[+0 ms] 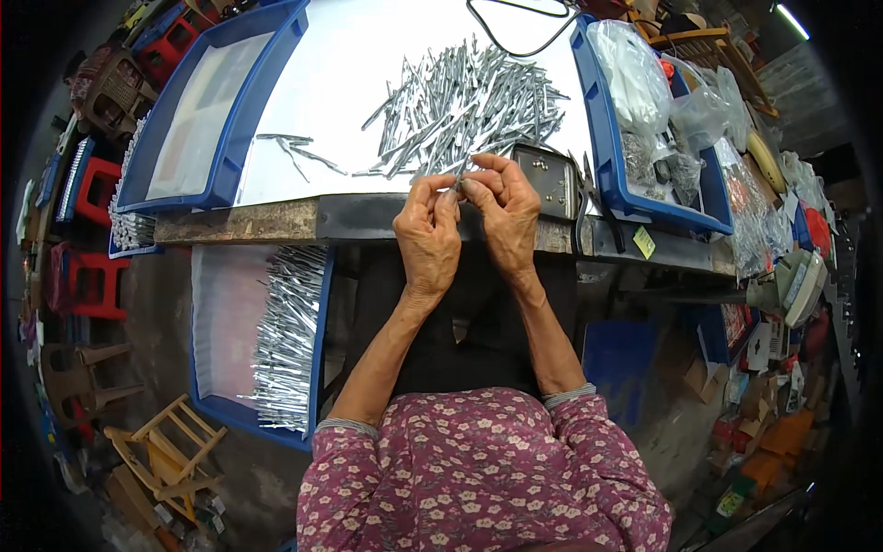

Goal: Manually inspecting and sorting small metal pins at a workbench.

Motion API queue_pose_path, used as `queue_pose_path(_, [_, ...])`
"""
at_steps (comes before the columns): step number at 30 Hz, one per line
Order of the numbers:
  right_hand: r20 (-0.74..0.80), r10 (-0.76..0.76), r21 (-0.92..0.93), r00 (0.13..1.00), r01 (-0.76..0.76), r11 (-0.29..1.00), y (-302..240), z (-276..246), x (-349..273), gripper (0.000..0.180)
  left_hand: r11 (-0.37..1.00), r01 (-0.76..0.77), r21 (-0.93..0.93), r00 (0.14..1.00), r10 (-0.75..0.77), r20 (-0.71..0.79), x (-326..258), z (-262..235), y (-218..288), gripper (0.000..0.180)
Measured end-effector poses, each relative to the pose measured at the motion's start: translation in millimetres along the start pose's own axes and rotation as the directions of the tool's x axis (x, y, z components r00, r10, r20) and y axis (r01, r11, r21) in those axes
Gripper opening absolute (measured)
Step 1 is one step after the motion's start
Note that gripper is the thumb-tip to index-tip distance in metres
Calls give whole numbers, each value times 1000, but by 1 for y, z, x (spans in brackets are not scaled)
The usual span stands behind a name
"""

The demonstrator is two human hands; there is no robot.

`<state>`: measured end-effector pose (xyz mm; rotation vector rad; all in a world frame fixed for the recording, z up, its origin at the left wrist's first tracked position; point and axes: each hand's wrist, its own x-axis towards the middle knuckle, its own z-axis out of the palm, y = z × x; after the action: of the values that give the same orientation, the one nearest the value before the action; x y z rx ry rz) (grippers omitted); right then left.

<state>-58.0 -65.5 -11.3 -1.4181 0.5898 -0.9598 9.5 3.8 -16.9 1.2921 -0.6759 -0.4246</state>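
Note:
At the table's front edge, my left hand [430, 221] and my right hand [504, 207] meet, each with thumb and fingertips pinched together. Between them is a thin grey metallic stick [462, 175], mostly covered by my fingers; its exact kind does not show. Just beyond my fingertips spreads a large heap of similar thin silver-grey sticks [469, 101]. Several darker sticks [299, 152] lie apart to the left. Close to my right hand sits a dark shallow tray [566, 210] with a few small metal bits [541, 166]. Dark-handled pliers [581, 216] rest beside it.
A blue bin [230, 156] stands at the table's left, another blue bin [604, 156] with plastic bags [630, 78] at its right. Below the table, a lower blue bin [324, 340] holds many more sticks. A black cable [515, 51] curls at the back. Wooden stool [170, 446] at lower left.

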Motion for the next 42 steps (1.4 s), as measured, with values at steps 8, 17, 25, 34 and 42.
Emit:
queue_pose_path(8, [-45, -79, -165, 996, 70, 984, 7, 17, -6, 27, 991, 37, -132, 999, -36, 10, 7, -7, -1, 10])
queue_pose_path(17, [25, -23, -29, 999, 24, 999, 3, 16, 2, 32, 914, 175, -367, 984, -146, 107, 8, -13, 4, 14])
queue_pose_path(25, [43, -28, -17, 999, 29, 999, 4, 22, 0, 32, 879, 227, -419, 972, -180, 149, 8, -18, 5, 15])
queue_pose_path(34, [-60, -61, -27, 996, 59, 998, 12, 25, 2, 31, 872, 247, -422, 969, -218, 117, 6, -18, 3, 10])
queue_pose_path(42, [-138, -235, -277, 962, 190, 942, 17, 36, 5, 23, 970, 125, -209, 992, -126, 6, 5, -15, -9, 8])
